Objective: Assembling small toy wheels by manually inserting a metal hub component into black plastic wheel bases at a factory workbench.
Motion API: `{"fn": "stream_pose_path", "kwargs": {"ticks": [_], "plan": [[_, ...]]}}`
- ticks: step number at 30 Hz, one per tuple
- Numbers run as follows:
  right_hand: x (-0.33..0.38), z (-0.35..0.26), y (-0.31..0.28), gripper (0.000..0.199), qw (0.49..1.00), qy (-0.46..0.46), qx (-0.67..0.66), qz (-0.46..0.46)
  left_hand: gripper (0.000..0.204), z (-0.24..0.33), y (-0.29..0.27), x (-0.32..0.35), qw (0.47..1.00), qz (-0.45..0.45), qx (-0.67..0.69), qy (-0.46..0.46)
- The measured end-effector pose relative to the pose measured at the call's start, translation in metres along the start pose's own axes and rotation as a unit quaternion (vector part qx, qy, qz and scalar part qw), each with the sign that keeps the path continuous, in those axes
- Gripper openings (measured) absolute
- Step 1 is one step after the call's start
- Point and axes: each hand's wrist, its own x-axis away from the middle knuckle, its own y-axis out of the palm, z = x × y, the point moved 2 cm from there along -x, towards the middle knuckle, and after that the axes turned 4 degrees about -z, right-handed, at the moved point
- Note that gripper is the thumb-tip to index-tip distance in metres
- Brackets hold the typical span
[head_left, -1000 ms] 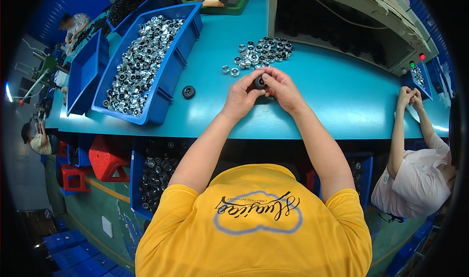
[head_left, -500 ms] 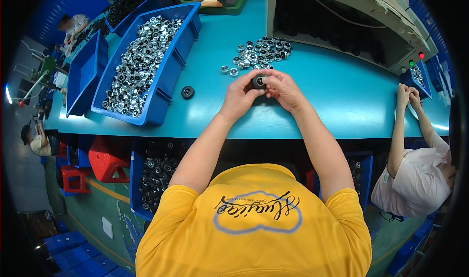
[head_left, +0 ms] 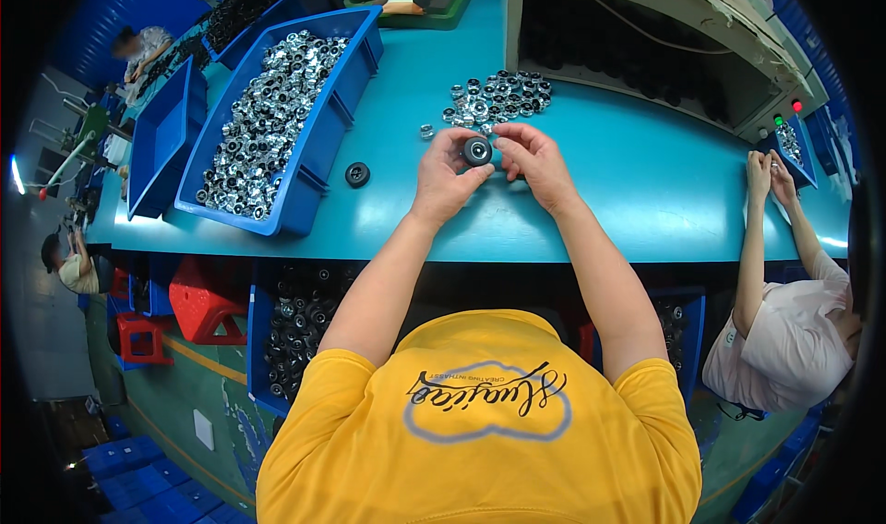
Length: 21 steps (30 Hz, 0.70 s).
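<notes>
My left hand (head_left: 446, 175) pinches a small black wheel (head_left: 477, 151) between thumb and fingers, its face with a bright centre turned up. Close beside the wheel's right side is my right hand (head_left: 543, 166), fingers bent and apart, with no thing plainly held in them. Just beyond both hands, a loose pile of shiny silver-and-black hubs (head_left: 503, 97) lies on the blue-green table (head_left: 415, 233). Another black wheel (head_left: 357, 175) rests on the table to the left of my left hand.
A blue bin (head_left: 318, 159) full of hubs stands at left, beside another blue bin (head_left: 166, 145). At the back right is a beige machine (head_left: 646, 108) with a dark opening. A co-worker's hands (head_left: 768, 175) are at the table's right end. Red stools (head_left: 198, 298) stand below left.
My right hand has come off the wheel and moved slightly right. The wheel, held in my left hand, has shifted a little left and now shows its face.
</notes>
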Motion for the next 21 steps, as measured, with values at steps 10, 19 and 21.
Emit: {"fn": "stream_pose_path", "kwargs": {"ticks": [10,19,21], "plan": [[0.014,-0.018,0.019,0.025,0.940,-0.207,0.273,0.002,0.050,-0.010,0.001,-0.001,0.994,0.034,-0.066,0.086],[0.009,-0.005,0.013,0.027,0.982,-0.075,0.170,-0.023,0.048,0.012,0.007,0.001,0.929,0.074,-0.315,0.177],[0.009,-0.003,0.011,0.026,0.990,-0.026,0.136,-0.035,0.047,0.014,0.008,0.002,0.931,0.077,-0.317,0.161]]}}
